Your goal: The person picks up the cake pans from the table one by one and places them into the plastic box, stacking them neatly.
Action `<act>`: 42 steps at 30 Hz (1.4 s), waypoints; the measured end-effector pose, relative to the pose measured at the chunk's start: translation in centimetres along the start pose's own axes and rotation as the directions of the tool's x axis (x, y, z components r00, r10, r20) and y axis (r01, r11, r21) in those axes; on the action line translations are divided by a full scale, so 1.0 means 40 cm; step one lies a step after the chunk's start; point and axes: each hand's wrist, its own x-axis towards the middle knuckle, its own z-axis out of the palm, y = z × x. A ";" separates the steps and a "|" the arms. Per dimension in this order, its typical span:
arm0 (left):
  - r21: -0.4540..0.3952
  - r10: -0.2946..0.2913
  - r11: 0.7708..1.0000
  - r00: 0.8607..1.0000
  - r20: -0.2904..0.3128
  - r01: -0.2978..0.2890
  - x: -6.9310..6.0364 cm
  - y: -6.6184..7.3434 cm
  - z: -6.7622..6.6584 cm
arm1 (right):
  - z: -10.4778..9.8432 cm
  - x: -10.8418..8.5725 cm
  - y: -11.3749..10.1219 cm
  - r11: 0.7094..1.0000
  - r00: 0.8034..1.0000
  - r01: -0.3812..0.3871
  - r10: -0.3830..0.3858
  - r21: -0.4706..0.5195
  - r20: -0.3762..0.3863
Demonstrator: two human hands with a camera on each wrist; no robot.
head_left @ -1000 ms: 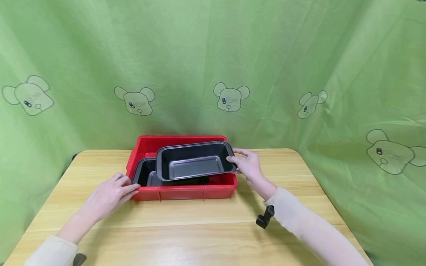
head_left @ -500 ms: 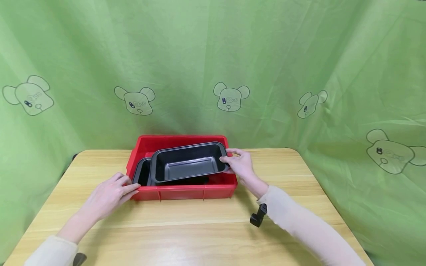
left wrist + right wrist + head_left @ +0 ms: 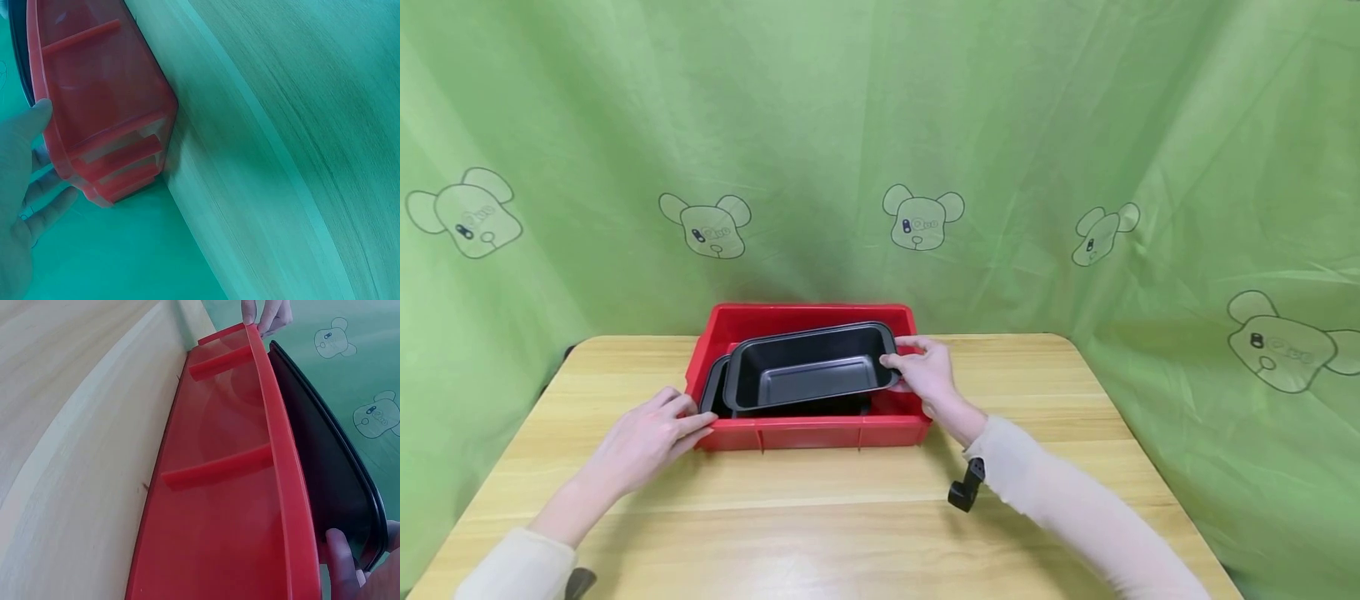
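Note:
A red plastic bin [image 3: 808, 435] stands at the far side of the table. My left hand [image 3: 651, 433] holds its front left corner, thumb on the rim and fingers along the side in the left wrist view. My right hand [image 3: 928, 375] grips the right end of a dark loaf pan [image 3: 816, 385], thumb on the near side of its rim. This pan is tilted, right end higher, its left end low inside the bin. Beneath it lies a second dark loaf pan [image 3: 713, 390], mostly hidden, with its left end showing.
A light wooden table [image 3: 820, 525] bears the bin. Behind and beside it hangs a green curtain [image 3: 820, 125] printed with bear heads. A black wrist camera mount [image 3: 966, 486] juts out below the right sleeve.
My right hand has moved left with the loaf pan, which now covers more of the second pan. The left hand and the bin have stayed in place.

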 end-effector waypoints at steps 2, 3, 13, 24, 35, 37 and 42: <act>0.005 0.003 1.000 1.000 -0.004 -0.003 0.001 0.000 0.000 | 0.006 -0.001 0.002 1.000 1.000 0.000 0.000 0.013 0.003; 0.006 0.003 1.000 1.000 -0.004 -0.003 0.001 0.001 0.000 | 0.010 -0.001 0.003 1.000 1.000 -0.001 0.001 0.016 0.003; 0.015 -0.016 1.000 0.999 0.036 0.015 0.002 0.002 -0.004 | 0.034 0.000 0.019 1.000 1.000 0.000 0.000 -0.006 0.001; 0.022 -0.002 1.000 1.000 0.016 0.002 0.001 0.002 0.001 | 0.061 -0.007 0.025 1.000 1.000 -0.010 0.010 -0.013 0.002; 0.018 0.004 1.000 1.000 0.009 -0.004 0.001 0.003 0.004 | 0.079 -0.009 0.035 0.999 0.999 -0.028 0.029 -0.046 0.018; 0.018 0.005 1.000 1.000 0.008 -0.005 0.001 0.003 0.003 | 0.079 -0.007 0.036 0.998 0.999 -0.040 0.042 -0.058 0.025; 0.012 -0.002 1.000 1.000 0.013 0.002 0.000 -0.001 0.003 | 0.074 -0.002 0.029 0.990 0.995 -0.079 0.086 -0.118 0.051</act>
